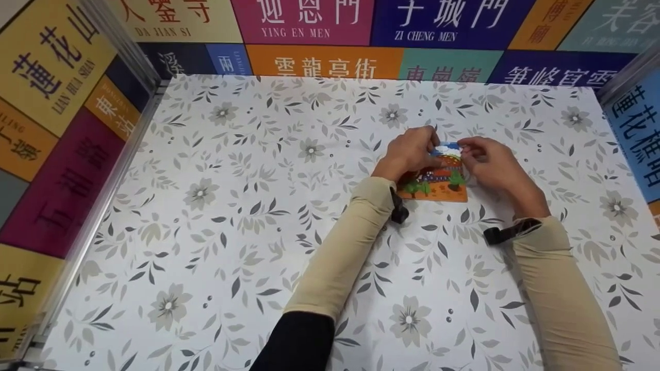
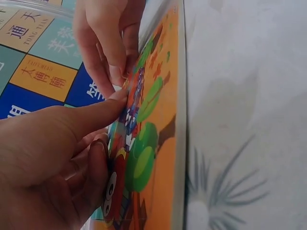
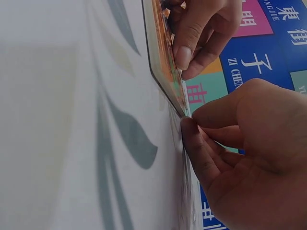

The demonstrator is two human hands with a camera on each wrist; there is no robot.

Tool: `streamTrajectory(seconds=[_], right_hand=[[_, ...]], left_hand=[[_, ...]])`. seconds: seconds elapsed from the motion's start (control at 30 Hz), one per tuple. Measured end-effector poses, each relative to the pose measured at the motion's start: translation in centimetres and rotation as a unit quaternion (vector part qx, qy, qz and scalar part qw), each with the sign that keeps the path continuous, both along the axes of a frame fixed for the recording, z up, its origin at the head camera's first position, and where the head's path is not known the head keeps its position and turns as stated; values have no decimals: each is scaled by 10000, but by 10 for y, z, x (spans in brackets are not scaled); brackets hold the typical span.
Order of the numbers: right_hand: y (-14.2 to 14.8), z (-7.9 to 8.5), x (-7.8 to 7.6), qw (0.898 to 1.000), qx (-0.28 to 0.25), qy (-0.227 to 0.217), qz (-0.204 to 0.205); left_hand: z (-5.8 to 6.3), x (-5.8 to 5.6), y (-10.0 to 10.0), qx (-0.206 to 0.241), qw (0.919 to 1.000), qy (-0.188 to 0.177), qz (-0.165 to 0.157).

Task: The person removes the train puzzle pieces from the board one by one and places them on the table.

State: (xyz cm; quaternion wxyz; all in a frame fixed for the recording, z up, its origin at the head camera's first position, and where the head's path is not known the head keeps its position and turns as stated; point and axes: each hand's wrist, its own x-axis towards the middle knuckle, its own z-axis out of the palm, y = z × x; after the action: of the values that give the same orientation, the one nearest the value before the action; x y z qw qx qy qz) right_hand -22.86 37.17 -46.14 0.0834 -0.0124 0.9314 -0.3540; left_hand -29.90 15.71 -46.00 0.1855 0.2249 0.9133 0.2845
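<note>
The picture board (image 1: 442,181) lies on the floral cloth (image 1: 268,221), seemingly flat, with the lettered wall panels (image 1: 319,31) well beyond its far edge. The left hand (image 1: 410,149) is over the board's far left part, half closed: its thumb rests on the printed face while the other fingers curl beside it, holding the board. The right hand (image 1: 490,159) is at the board's far right corner, nearly closed, thumb and forefinger tips brought together to pinch the rim, the other fingers bent behind them.

The board looks light and stiff, like thick card or thin wood, so it should turn or lift easily without sagging. Its smooth face may slip under a flat fingertip; 2 opposite edges would likely give a surer hold. The corners seem the likeliest parts to get dented if squeezed hard.

Only the head view gives the board's place on the cloth and its scene: blue and white along the far edge, green trees on orange along the near edge. The left wrist view adds the pale thickness of the rim and a red figure (image 2: 111,191) with 2 white eyes beside the left fingers. The right wrist view shows a rounded corner and the pinch from the side; whether a small loose piece is also between those fingertips, I cannot tell.
</note>
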Motion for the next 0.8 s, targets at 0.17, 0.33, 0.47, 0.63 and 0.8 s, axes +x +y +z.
streamTrajectory(seconds=[0.17, 0.33, 0.47, 0.63, 0.8], right_hand=[[-1, 0, -3, 10000, 19, 50, 16], [-2, 1, -4, 9999, -15, 92, 74], [-2, 2, -2, 10000, -21, 22, 76], [-2, 2, 0, 10000, 18, 14, 6], [-2, 0, 1, 10000, 55, 20, -6]], left_hand=[[0, -2, -2, 130, 9998, -61, 100], [2, -2, -4, 282, 9992, -166, 230], [0, 0, -5, 364, 9990, -162, 225], [-2, 3, -4, 369, 9991, 61, 202], [-3, 6, -2, 247, 9991, 274, 214]])
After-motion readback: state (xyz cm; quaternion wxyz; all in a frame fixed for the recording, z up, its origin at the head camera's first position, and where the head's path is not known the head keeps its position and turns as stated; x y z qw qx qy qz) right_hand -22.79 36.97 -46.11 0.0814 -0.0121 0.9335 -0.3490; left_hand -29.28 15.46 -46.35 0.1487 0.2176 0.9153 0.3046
